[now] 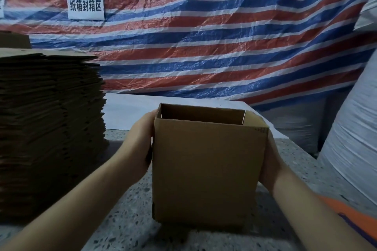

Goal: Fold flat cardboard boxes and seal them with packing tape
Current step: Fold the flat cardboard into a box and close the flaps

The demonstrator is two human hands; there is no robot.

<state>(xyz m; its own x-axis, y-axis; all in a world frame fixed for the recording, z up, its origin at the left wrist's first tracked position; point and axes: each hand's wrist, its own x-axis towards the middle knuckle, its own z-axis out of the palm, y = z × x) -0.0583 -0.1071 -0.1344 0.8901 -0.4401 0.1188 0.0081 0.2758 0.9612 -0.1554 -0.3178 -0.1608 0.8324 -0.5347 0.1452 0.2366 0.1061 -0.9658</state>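
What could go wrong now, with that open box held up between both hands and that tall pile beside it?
The box is only squeezed between the left hand and right hand on its sides; if the grip slackens, it may slip or fold back flat. The tall stack of flat cartons stands close by the left arm and looks uneven, so a nudge might shift it. No tape is in view.
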